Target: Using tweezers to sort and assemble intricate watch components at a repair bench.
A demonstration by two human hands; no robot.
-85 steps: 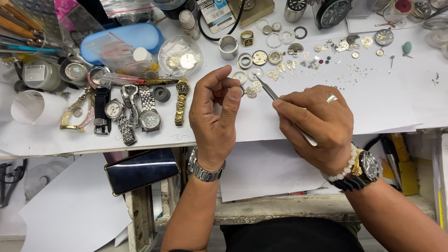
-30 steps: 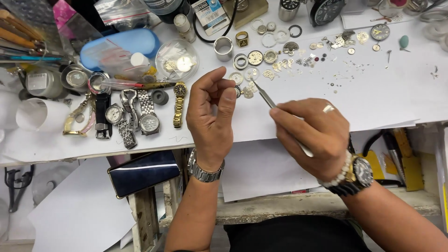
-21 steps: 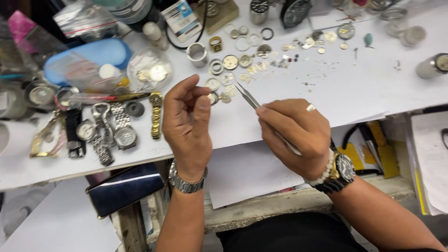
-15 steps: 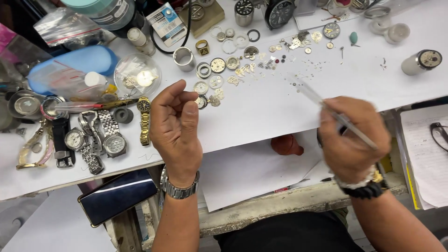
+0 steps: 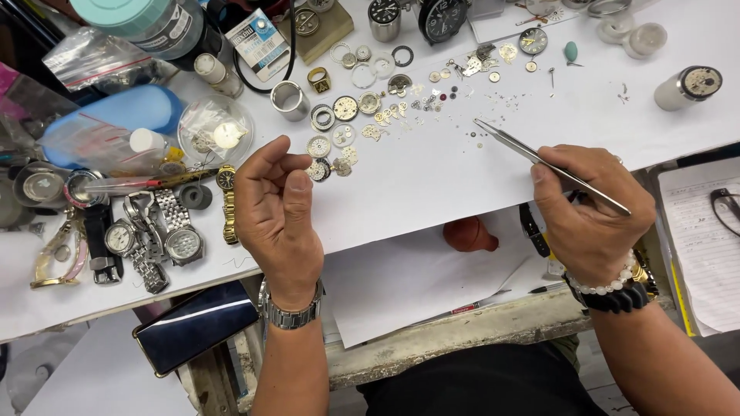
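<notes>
My right hand (image 5: 590, 212) grips steel tweezers (image 5: 532, 158), their tips hovering over tiny loose watch parts (image 5: 493, 108) on the white bench (image 5: 432, 185). My left hand (image 5: 276, 212) is raised above the bench edge with thumb and fingers pinched together; whether a small part sits between them is too small to tell. Just beyond its fingertips lie several round watch movements and gears (image 5: 339, 127). Both wrists wear watches or bracelets.
Several wristwatches (image 5: 146, 239) lie at the left, beside a gold watch (image 5: 226, 204) and a clear round dish (image 5: 214, 131). A blue case (image 5: 108, 123) sits behind. A dark phone (image 5: 196, 323) lies lower left, a brown rubber blower (image 5: 470, 233) below the bench, a paper pad (image 5: 705, 246) right.
My right hand has drawn the tweezers away from my left hand's fingertips and swung right, over the scattered small parts. My left hand stays raised and pinched.
</notes>
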